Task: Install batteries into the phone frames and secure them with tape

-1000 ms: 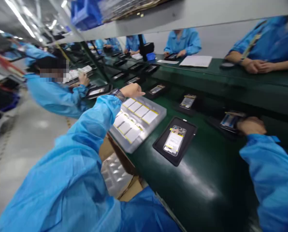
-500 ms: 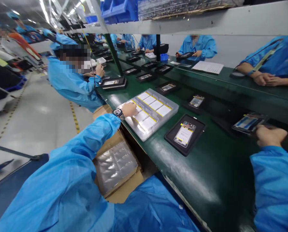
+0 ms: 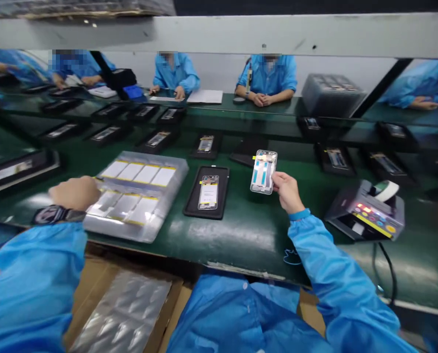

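Observation:
My right hand (image 3: 288, 192) pinches a phone frame (image 3: 263, 171) by its lower right edge and holds it upright above the table. Two blue strips run down the inside of the frame, and a yellow tab sticks out at its left. My left hand (image 3: 75, 192), a watch on its wrist, is closed at the left edge of a clear plastic tray (image 3: 169, 208). Its fingertips are hidden, so what they grip does not show. White batteries (image 3: 148, 174) with yellow edges lie in the tray's pockets. Between my hands, a phone frame with a battery (image 3: 208, 193) rests in a black tray (image 3: 224, 189).
A tape dispenser (image 3: 366, 213) stands on the right, its cable over the table edge. Several phone frames in black trays line the far side. Below the table is a cardboard box with clear trays (image 3: 131, 299). A shelf beam (image 3: 241, 37) crosses above; people sit opposite.
The view has swung to the right. My right hand has raised the phone frame from low over the table and tilted it upright. My left hand has shifted to the tray's left edge.

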A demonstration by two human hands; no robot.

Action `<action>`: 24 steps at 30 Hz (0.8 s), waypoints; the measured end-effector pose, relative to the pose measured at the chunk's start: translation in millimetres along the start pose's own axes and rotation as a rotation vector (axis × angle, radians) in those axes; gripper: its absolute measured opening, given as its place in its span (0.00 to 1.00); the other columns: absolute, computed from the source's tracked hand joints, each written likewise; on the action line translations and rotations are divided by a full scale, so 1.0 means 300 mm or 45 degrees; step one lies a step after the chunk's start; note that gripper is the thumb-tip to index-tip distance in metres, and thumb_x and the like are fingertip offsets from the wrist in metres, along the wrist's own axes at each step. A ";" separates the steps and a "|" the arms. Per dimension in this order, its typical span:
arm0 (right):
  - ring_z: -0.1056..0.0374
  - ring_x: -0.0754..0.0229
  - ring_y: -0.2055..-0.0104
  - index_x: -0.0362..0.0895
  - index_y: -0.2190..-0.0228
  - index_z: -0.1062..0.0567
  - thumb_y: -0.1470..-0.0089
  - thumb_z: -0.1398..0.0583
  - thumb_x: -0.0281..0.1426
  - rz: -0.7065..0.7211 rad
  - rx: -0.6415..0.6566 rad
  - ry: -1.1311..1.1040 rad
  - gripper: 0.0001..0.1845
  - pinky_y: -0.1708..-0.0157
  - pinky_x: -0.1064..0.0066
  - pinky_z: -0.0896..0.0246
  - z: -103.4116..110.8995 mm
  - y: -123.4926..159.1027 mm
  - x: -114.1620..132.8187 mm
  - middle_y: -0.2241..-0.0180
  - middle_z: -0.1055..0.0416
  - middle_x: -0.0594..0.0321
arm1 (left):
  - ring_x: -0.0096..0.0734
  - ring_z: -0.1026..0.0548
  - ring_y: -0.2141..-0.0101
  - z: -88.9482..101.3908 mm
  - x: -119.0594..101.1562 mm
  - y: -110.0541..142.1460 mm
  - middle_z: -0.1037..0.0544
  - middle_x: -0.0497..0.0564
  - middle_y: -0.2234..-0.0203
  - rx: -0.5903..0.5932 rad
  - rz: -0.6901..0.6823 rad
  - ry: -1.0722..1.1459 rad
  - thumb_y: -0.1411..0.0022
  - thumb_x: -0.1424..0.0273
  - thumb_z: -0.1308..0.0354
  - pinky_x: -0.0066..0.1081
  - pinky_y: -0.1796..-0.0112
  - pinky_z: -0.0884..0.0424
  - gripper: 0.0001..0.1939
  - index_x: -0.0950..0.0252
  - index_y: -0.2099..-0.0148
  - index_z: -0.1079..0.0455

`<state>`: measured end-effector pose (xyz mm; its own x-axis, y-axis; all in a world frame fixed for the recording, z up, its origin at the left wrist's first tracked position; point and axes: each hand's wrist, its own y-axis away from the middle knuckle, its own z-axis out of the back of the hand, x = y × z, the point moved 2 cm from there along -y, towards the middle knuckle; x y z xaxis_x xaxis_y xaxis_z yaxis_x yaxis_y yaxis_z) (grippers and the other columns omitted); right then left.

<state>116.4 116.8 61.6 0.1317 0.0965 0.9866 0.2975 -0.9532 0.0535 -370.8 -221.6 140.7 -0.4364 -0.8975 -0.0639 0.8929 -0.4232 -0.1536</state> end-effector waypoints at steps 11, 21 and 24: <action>0.30 0.62 0.75 0.43 0.67 0.25 0.62 0.26 0.49 -0.208 0.128 -0.162 0.28 0.74 0.71 0.34 -0.030 0.090 -0.191 0.75 0.24 0.64 | 0.31 0.25 0.78 -0.120 -0.945 0.501 0.22 0.47 0.77 0.664 -0.419 1.697 0.51 0.54 0.28 0.28 0.78 0.31 0.25 0.63 0.61 0.34; 0.28 0.60 0.73 0.45 0.65 0.26 0.59 0.27 0.51 -0.210 0.149 -0.178 0.28 0.70 0.68 0.32 -0.023 0.103 -0.221 0.73 0.22 0.63 | 0.26 0.30 0.83 -0.309 -1.160 0.615 0.23 0.45 0.80 1.034 -0.451 1.790 0.51 0.56 0.27 0.23 0.84 0.38 0.26 0.63 0.61 0.37; 0.27 0.58 0.72 0.45 0.65 0.27 0.57 0.27 0.52 -0.194 0.166 -0.164 0.28 0.68 0.67 0.32 -0.025 0.106 -0.225 0.73 0.22 0.63 | 0.28 0.28 0.80 -0.331 -1.164 0.632 0.22 0.46 0.78 0.998 -0.478 1.762 0.46 0.58 0.30 0.25 0.80 0.35 0.21 0.63 0.61 0.36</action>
<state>110.0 77.9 -2.0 0.1926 0.2801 0.9404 0.4416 -0.8806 0.1718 -60.2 23.8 36.0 -0.0048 -0.1294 -0.9916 0.3659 -0.9231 0.1187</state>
